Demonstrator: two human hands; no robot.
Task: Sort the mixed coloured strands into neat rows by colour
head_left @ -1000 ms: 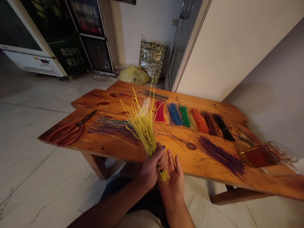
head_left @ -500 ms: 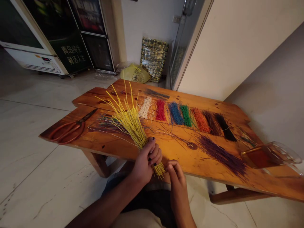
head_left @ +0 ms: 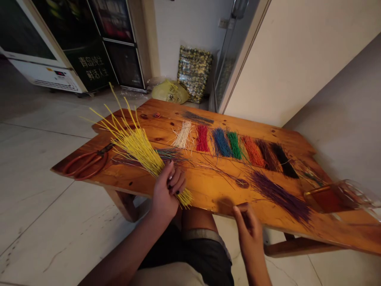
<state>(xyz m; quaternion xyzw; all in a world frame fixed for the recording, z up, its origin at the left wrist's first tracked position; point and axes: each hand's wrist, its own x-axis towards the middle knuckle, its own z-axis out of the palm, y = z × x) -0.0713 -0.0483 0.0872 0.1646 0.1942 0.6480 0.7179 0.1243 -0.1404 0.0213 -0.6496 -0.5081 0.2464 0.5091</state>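
My left hand [head_left: 169, 188] is wrapped round the lower part of a bundle of yellow strands [head_left: 138, 149], which fans out up and to the left over the wooden table [head_left: 205, 190]. At the table's front edge, my right hand [head_left: 247, 222] has its thumb and forefinger pinched together. Whatever lies between those fingertips is too small to make out. Beyond my hands lie a white bundle [head_left: 183, 135], a red one [head_left: 202, 138], a blue one [head_left: 222, 142] and a green one [head_left: 234, 145]. A purple bundle [head_left: 279, 196] rests right of centre.
Red-handled scissors [head_left: 89, 162] lie at the table's left end. Orange [head_left: 253, 151], brown [head_left: 269, 155] and black bundles [head_left: 284, 161] continue the row. A glass vessel with amber liquid [head_left: 333, 197] is at the right. Loose dark strands [head_left: 175, 155] lie behind the yellow bundle.
My left hand has moved left and slightly up with the yellow bundle, which now leans further left. My right hand has moved right, away from the bundle's lower end.
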